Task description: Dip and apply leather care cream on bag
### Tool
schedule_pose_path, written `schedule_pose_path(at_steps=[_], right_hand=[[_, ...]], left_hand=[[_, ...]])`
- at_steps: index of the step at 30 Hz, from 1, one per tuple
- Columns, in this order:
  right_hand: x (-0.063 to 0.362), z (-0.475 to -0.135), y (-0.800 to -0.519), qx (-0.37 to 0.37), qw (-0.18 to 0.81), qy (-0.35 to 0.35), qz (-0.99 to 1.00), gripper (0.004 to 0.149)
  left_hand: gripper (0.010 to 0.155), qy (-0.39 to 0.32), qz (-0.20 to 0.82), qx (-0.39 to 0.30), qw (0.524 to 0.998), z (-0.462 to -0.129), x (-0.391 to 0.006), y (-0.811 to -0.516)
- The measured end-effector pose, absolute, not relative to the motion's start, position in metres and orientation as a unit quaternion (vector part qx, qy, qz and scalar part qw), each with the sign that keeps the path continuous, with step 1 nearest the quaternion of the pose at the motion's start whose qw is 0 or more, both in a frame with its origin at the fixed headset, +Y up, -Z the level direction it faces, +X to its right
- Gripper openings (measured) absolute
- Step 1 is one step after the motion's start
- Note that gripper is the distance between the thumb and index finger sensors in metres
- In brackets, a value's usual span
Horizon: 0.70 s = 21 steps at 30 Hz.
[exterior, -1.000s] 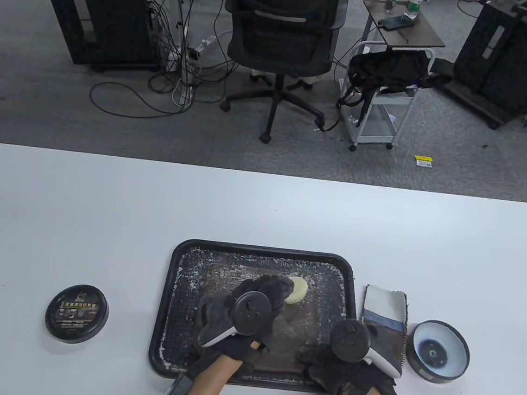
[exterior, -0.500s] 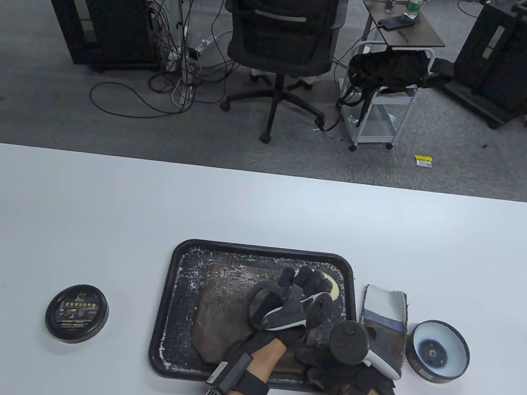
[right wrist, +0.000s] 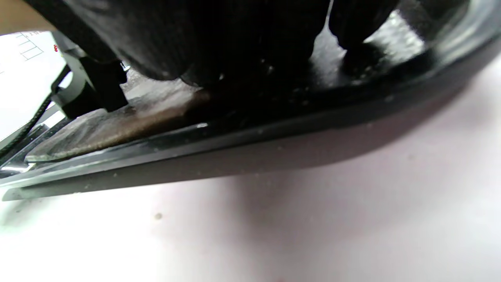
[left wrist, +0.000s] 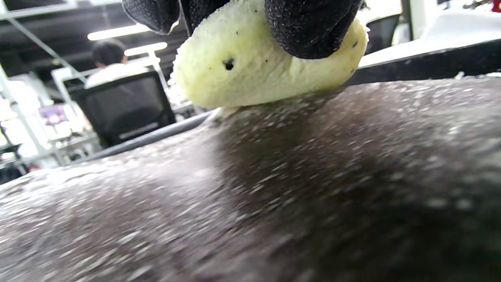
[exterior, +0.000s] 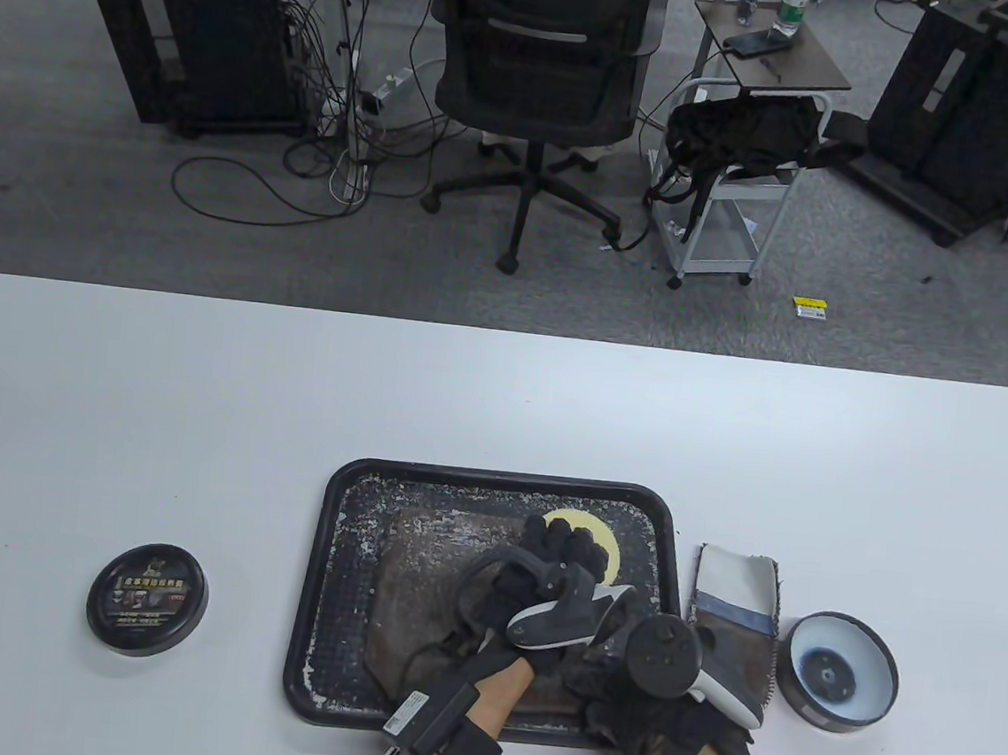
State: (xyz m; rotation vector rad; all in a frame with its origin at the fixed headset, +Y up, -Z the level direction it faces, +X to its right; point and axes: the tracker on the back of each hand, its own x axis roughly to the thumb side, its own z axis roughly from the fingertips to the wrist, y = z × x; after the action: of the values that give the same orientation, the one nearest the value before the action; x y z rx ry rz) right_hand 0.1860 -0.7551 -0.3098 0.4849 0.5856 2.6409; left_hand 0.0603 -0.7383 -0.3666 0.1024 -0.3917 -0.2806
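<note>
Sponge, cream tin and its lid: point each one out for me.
sponge [exterior: 600,538], table view, on its yellow far edge beyond the left hand's fingers.
open cream tin [exterior: 839,671], table view, on the dark centre of its pale inside.
lid [exterior: 147,598], table view, on its black printed top.

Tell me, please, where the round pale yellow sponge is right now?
In the table view, the round pale yellow sponge sits under the left hand, on the brown leather bag at the black tray's far-right corner.
</note>
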Motion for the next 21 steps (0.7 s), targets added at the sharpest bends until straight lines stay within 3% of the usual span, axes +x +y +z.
schedule_pose_path(at_steps=[10, 21], right_hand=[[0.186, -0.309, -0.755, 0.167, 0.195, 0.208, 0.944, 0.052], [0.186, -0.31, -0.756, 0.163, 0.196, 0.207, 0.945, 0.051]], left_hand=[[0.047, -0.127, -0.189, 0.013, 0.974, -0.366, 0.006, -0.732], [0.047, -0.033, -0.199, 0.027, 0.979, -0.365, -0.05, -0.723]])
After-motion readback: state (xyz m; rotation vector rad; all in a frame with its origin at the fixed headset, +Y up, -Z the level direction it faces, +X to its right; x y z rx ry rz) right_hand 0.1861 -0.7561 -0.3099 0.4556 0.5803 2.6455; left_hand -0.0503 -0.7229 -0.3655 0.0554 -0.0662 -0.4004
